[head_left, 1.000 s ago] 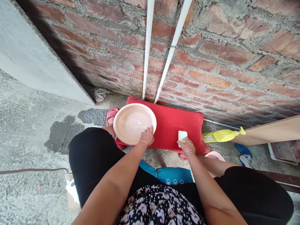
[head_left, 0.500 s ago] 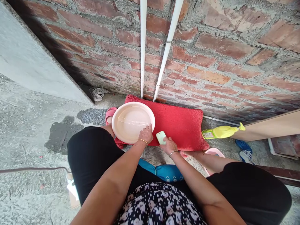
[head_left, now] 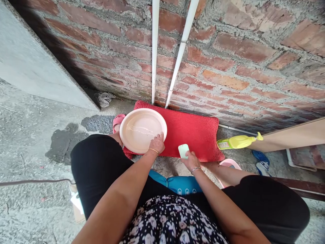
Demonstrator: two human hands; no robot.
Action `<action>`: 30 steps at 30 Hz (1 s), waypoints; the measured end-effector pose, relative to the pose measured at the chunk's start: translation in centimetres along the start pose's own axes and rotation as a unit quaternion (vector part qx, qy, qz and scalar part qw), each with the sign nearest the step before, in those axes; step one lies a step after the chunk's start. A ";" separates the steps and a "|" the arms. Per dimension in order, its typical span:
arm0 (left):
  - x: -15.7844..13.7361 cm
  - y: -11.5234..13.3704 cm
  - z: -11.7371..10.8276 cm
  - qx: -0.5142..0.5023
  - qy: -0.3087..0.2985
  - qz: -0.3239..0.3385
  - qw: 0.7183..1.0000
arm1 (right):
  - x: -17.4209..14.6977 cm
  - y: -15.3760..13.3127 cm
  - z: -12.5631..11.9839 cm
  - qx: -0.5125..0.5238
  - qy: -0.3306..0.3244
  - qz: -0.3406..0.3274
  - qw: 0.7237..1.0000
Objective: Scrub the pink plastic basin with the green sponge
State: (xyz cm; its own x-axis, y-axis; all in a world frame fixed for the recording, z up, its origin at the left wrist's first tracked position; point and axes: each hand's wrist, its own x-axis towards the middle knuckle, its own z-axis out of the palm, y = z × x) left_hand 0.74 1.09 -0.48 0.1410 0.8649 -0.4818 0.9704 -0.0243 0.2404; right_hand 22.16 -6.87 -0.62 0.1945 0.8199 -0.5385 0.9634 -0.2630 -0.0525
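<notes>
A pale pink basin (head_left: 132, 146) with shallow clear water in it rests over the left end of a red, thick-textured mat or pillow (head_left: 193, 130). At the basin's near right rim, my left hand (head_left: 157, 143) grips the edge, its fingers lying over the inside wall. My right hand (head_left: 191, 160) is closed on the near end of a pale green rounded block (head_left: 183, 150), held above the front edge of the red cloth piece. The underside of that block is hidden.
A yellow pump bottle (head_left: 235, 142) lies at the red piece's right end. Farther right are a pink tub (head_left: 230, 164) and blue-white slippers (head_left: 262, 164). White pipes (head_left: 155, 51) run up the brick wall. A stone slab (head_left: 43, 64) leans at left; a cable (head_left: 35, 182) crosses the floor.
My right hand has moved a little to the right with the pale green block, farther from the basin. My left hand stays at the basin's rim. The view has shifted slightly.
</notes>
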 end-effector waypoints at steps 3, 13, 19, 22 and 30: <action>0.0 0.0 0.1 0.005 0.002 -0.001 1.000 | -0.4 -2.2 1.0 -0.014 -0.001 -0.055 0.998; -0.1 0.2 -0.2 0.002 -0.001 -0.004 1.000 | 1.4 6.1 -1.5 -0.006 -0.047 0.111 0.993; 0.0 0.2 -0.2 -0.002 0.003 -0.004 1.000 | 1.9 2.5 -1.6 0.039 -0.012 0.058 0.997; 0.0 0.2 -0.2 0.000 0.004 -0.004 1.000 | 2.5 -0.3 -1.2 0.038 -0.004 0.026 0.999; 0.1 0.1 -0.1 0.011 0.004 -0.004 1.000 | 3.0 2.7 -1.9 0.047 -0.018 0.094 0.994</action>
State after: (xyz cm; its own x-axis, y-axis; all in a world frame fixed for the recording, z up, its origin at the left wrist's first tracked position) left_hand 0.86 1.17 -0.40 0.1322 0.8694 -0.4762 0.9755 -0.0289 0.2180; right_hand 25.70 -4.15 -0.81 0.3614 0.7334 -0.5758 0.8889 -0.4574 -0.0248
